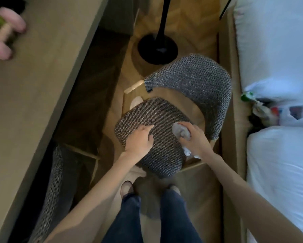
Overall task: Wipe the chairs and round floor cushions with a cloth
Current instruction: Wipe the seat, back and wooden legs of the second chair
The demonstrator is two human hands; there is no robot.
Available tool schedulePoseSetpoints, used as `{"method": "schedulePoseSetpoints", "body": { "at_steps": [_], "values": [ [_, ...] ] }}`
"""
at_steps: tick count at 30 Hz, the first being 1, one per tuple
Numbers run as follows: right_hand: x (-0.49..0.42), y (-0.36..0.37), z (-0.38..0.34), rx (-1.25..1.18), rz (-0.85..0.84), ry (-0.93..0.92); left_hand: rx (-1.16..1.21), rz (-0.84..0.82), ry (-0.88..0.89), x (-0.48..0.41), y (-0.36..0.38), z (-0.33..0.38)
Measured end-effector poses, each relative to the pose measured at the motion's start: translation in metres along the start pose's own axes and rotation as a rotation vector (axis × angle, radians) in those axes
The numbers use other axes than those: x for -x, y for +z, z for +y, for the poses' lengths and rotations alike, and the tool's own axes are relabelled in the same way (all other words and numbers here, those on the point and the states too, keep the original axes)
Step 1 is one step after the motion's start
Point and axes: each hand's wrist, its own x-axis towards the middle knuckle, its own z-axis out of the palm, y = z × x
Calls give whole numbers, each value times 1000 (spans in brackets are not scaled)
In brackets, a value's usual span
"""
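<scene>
we are partway into wiping the chair seat [156, 118], which sits on the wooden floor [198, 192] just ahead of our feet, between table [42, 102] and bed [278, 163]. our right hand [193, 139] curls its fingers round the bunched pale cloth [179, 129] at the seat's far right corner, and our left hand [140, 140] rests on the near left part, fingers loosely bent, holding nothing. next, we judge, the cloth must sweep across the grey woven, rounded-square seat and then up the curved backrest [199, 81] of like fabric.
</scene>
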Motion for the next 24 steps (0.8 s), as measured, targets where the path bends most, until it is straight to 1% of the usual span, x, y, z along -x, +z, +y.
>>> {"method": "schedulePoseSetpoints", "body": {
  "at_steps": [4,6,8,11,14,16,18,21,24],
  "values": [
    [7,-34,47,111,-3,6,54,-44,4,0,25,36],
    [2,-52,83,119,-31,7,79,-79,-14,-4,48,57],
    [-6,-68,122,89,-85,5,102,-115,-42,-11,78,80],
    [-27,-90,182,124,-219,-15,168,-153,-129,-24,128,117],
    [-49,-106,230,258,-333,-184,280,-182,-242,-31,180,155],
    [-61,-112,250,341,-433,-270,309,-207,-312,-34,212,176],
    [-73,-112,262,419,-508,-333,253,-222,-378,-40,238,190],
    [-89,-102,267,474,-557,-375,103,-209,-438,-53,263,201],
    [-98,-86,271,550,-611,-447,15,-187,-471,-64,278,204]
  ]
}}
